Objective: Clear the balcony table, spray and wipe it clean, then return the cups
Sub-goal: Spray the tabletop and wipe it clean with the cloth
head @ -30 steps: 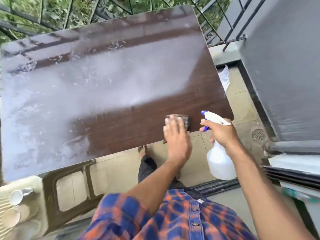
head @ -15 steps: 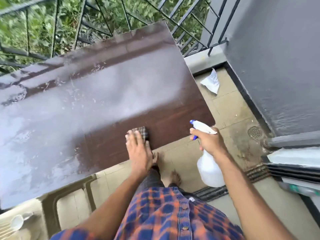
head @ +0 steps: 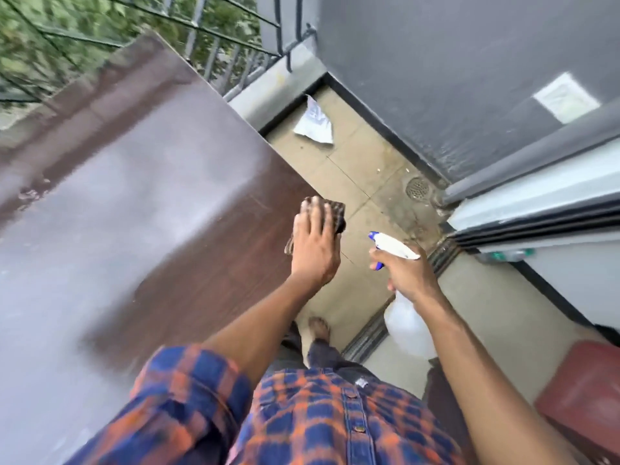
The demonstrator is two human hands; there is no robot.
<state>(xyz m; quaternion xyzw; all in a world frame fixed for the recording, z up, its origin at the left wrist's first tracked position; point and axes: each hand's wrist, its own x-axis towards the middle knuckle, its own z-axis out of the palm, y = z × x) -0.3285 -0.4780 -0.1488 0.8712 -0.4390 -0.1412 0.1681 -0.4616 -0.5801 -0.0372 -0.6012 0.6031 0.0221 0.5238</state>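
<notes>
Item, wiping cloth (head: 332,212): I am pressing it flat-fingered under my left hand (head: 314,245) at the table's (head: 151,196) near right corner, judging it soft, limp, best pinned by the palm, while my right hand (head: 406,274) is gripping the light-looking spray bottle (head: 407,327) by its neck.

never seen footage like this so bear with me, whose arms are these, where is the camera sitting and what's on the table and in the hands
There is no machine here. The arms belong to a person, and the one camera is worn on their head, looking forward and down. The left hand presses a dark checked cloth flat at the near right corner of the brown table. A greyish wet film covers much of the tabletop. The right hand grips a white spray bottle with a blue trigger, held out over the tiled floor beside the table.
</notes>
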